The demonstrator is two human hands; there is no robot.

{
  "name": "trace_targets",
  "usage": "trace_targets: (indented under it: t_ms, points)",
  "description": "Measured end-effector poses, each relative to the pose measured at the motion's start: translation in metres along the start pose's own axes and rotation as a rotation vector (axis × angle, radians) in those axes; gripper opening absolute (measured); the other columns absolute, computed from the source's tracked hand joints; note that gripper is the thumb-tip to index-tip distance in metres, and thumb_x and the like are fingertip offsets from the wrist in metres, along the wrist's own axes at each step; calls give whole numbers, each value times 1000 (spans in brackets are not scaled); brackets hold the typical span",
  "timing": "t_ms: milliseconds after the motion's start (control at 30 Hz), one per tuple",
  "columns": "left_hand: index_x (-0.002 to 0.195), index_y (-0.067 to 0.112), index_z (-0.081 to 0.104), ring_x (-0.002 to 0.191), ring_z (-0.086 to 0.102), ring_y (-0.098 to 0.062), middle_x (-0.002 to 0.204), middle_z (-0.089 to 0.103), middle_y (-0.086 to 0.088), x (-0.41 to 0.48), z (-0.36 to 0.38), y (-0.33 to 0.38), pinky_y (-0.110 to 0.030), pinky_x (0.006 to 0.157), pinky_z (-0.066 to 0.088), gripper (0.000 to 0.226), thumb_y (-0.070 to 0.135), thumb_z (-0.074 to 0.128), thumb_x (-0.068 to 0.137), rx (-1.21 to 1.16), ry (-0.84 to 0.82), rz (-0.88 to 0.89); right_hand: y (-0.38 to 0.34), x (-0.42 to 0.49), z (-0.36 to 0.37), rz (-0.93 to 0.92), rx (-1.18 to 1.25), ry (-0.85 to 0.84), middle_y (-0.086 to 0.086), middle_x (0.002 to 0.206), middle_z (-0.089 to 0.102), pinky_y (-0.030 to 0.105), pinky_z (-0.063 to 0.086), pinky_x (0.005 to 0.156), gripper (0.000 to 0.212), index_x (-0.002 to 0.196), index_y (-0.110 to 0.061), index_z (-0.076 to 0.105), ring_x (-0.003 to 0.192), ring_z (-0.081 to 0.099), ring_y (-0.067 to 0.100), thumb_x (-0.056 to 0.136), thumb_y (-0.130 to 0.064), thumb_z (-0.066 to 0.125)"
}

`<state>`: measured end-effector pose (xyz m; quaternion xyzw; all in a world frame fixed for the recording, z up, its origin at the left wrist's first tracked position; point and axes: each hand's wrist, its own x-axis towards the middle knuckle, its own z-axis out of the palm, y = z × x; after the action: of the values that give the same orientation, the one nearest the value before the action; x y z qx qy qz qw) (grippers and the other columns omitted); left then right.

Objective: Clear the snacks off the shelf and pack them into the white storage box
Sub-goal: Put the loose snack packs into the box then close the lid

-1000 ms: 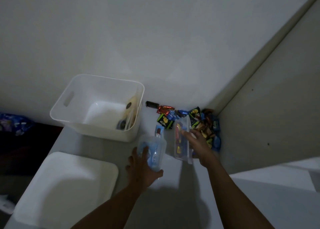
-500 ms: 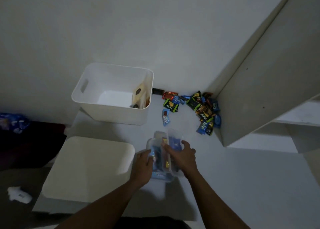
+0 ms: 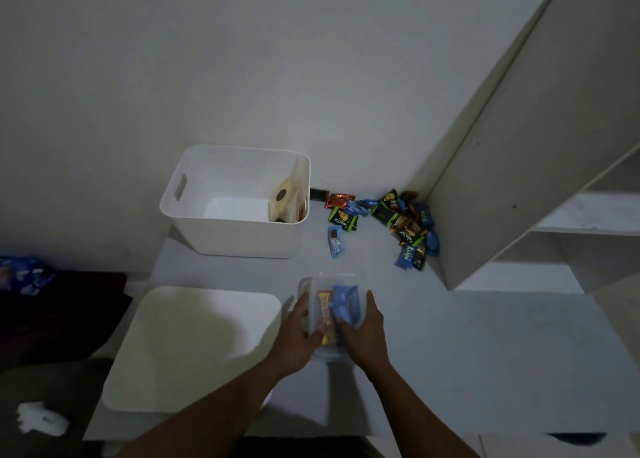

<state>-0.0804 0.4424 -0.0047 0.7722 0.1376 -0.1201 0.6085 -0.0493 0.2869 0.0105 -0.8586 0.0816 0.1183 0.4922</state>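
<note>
A clear plastic container [image 3: 313, 284] with blue and yellow snack packs inside sits low over the shelf top, held between both hands. My left hand [image 3: 297, 336] grips its left side and my right hand [image 3: 363, 329] grips its right side. The white storage box [image 3: 239, 236] stands behind it to the left, with cream cookie packs [image 3: 284, 201] leaning on its right wall. A pile of small wrapped snacks [image 3: 405, 225] lies in the corner at the right, and a lone blue pack [image 3: 335, 241] lies nearer the box.
The box's white lid [image 3: 187, 346] lies flat at the left front. A white shelf unit side panel [image 3: 512, 166] rises at the right, with shelves behind it. A blue bag [image 3: 24, 277] and a white crumpled thing [image 3: 41, 421] sit lower left, off the surface.
My hands drew the clear container from near the snack pile back toward me, and now both hold it by its sides. The view rose and pulled back.
</note>
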Motion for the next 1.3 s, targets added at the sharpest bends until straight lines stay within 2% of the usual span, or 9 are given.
trace_targets:
  t_ms: [167,400,467,533,633,833,1000,1133,1300]
  points:
    - [148,28,24,132,41,-10,139,38,13,1,2,2,-14,101,34,64,10,57,96,80,-69,69,12,-14,0,62,69,-89,0,160,22,32,32,112,89,157,-20,5,146,29,22,92,-36,65]
    - [118,48,44,115,56,0,121,55,23,8,4,13,-9,91,44,48,16,68,90,42,-166,101,10,-19,-1,-102,161,-34,-29,138,25,-7,27,91,77,153,-17,13,130,33,-3,95,-29,62]
    - [126,46,45,118,54,4,127,56,21,12,3,27,-18,102,44,50,23,70,89,95,-141,163,0,-22,-7,-172,190,15,-32,130,41,-4,36,89,69,147,-22,30,121,45,-18,91,-47,62]
    - [140,38,40,129,49,-5,142,51,12,18,1,47,-34,112,40,63,30,73,86,116,-153,220,-12,-18,-16,-262,154,84,-41,111,57,-2,40,84,40,131,-37,43,105,52,-25,96,-29,61]
    - [150,29,30,138,41,-12,152,40,5,33,-10,91,-36,114,35,76,27,73,86,149,-122,354,-36,1,-32,-333,142,186,-44,126,50,9,42,97,51,142,-40,36,115,49,-20,99,-22,56]
    - [142,31,30,120,40,24,135,41,28,48,-70,183,-6,100,36,84,15,81,77,149,-9,639,-122,41,-46,-510,138,280,-21,151,32,24,31,114,71,156,-22,21,139,31,-7,95,-28,57]
    - [150,35,29,130,42,7,143,36,31,66,-150,211,-25,107,42,96,28,86,73,202,142,693,-197,74,-23,-674,145,128,-9,159,28,38,31,119,86,158,-21,11,145,30,6,93,-27,68]
    - [148,38,29,120,44,20,138,38,36,75,-210,218,-7,95,41,96,43,81,68,230,226,667,-252,92,9,-695,126,-33,-18,156,25,14,32,110,100,157,-22,3,137,34,-6,87,-28,74]
    - [154,35,20,131,49,-19,149,46,0,118,-272,186,-34,104,44,114,40,89,63,397,243,440,-274,146,71,-653,49,-296,-35,123,39,-3,37,84,106,156,-8,2,100,46,-32,82,-6,78]
